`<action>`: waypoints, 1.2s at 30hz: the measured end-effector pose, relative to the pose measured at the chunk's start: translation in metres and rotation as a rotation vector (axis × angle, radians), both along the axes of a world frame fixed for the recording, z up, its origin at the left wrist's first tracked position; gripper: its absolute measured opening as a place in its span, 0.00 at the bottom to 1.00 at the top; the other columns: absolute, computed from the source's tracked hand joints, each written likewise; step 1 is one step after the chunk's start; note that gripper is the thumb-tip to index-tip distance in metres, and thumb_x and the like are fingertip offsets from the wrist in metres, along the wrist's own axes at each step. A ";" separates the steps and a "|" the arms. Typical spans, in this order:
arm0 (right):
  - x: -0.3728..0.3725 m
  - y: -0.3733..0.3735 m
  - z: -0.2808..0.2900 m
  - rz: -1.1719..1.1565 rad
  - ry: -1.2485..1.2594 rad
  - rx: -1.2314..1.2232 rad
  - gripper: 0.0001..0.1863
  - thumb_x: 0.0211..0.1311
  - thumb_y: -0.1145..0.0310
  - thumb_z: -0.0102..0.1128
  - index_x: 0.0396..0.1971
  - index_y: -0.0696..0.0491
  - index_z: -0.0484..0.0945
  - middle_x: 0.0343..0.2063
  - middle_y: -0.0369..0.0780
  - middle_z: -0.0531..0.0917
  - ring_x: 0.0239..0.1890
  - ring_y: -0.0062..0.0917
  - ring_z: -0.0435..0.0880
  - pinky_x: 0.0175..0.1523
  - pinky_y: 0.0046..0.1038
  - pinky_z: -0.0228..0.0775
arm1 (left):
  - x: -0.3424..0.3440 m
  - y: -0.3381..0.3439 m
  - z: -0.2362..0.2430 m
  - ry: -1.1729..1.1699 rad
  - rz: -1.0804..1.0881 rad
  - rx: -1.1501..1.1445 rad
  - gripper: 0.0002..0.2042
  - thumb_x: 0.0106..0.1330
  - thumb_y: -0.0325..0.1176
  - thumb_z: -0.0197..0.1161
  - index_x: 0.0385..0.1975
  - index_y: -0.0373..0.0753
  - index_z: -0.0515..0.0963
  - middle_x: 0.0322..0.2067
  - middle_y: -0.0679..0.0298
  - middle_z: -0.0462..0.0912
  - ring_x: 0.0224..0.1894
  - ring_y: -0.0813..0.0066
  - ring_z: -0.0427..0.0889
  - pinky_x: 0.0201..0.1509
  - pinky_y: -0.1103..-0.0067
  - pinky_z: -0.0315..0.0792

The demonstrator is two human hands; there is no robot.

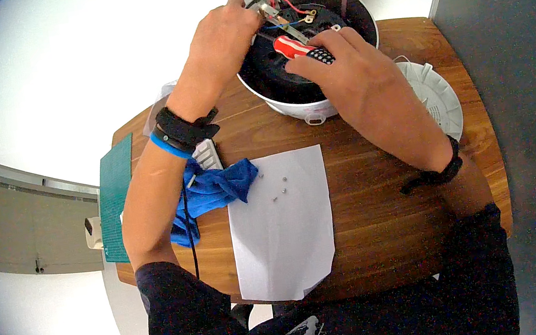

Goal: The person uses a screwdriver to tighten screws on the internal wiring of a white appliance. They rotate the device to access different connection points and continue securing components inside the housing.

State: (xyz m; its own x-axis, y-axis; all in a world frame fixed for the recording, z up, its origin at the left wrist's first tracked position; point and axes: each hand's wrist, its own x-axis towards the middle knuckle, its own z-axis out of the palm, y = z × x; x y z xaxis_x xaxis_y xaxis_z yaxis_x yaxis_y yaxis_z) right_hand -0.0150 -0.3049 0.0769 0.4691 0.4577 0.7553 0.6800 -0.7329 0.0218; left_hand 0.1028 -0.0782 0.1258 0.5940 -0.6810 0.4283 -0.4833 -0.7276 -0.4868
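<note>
A round white appliance housing sits at the far side of the table, its open side showing a black inside. Near its upper left, my left hand is closed on the end of a narrow metal bracket; its fingertips are partly hidden. Red wires and a blue wire run beside the bracket. In my right hand is a screwdriver with a red, white and black handle, pointing up-left inside the housing. Its tip is hidden near the left fingers.
A white sheet of paper holds several small screws. Left of it lie a blue cloth, a white multi-slot piece, a black cord and a green mat. A round white cover rests right of the housing.
</note>
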 end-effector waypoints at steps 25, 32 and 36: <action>-0.023 -0.018 0.040 0.007 0.063 0.125 0.13 0.59 0.64 0.75 0.44 0.44 0.86 0.27 0.41 0.87 0.27 0.37 0.86 0.32 0.36 0.76 | -0.040 0.001 0.021 0.127 -0.353 -0.283 0.07 0.63 0.27 0.71 0.41 0.39 0.88 0.53 0.60 0.87 0.55 0.56 0.86 0.57 0.66 0.82; -0.021 -0.016 0.038 -0.032 0.064 0.110 0.14 0.60 0.64 0.74 0.46 0.45 0.87 0.29 0.42 0.88 0.30 0.38 0.88 0.35 0.36 0.78 | -0.051 0.010 0.010 0.304 -0.399 -0.627 0.06 0.73 0.27 0.69 0.46 0.36 0.86 0.42 0.61 0.91 0.44 0.69 0.90 0.48 0.75 0.83; -0.024 -0.022 0.044 -0.051 0.039 0.098 0.13 0.61 0.66 0.73 0.46 0.47 0.87 0.33 0.43 0.89 0.33 0.40 0.89 0.39 0.35 0.80 | -0.064 0.021 0.002 0.458 -0.319 -0.943 0.07 0.73 0.28 0.70 0.47 0.38 0.87 0.39 0.66 0.91 0.42 0.80 0.87 0.46 0.79 0.81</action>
State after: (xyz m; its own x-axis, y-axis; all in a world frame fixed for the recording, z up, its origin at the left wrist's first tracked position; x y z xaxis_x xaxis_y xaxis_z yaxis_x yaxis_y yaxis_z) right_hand -0.0389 -0.3266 0.1212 0.5197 0.3576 0.7759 0.6407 -0.7640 -0.0771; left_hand 0.0384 -0.0576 0.1274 0.6843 -0.3461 0.6418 -0.7088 -0.5224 0.4740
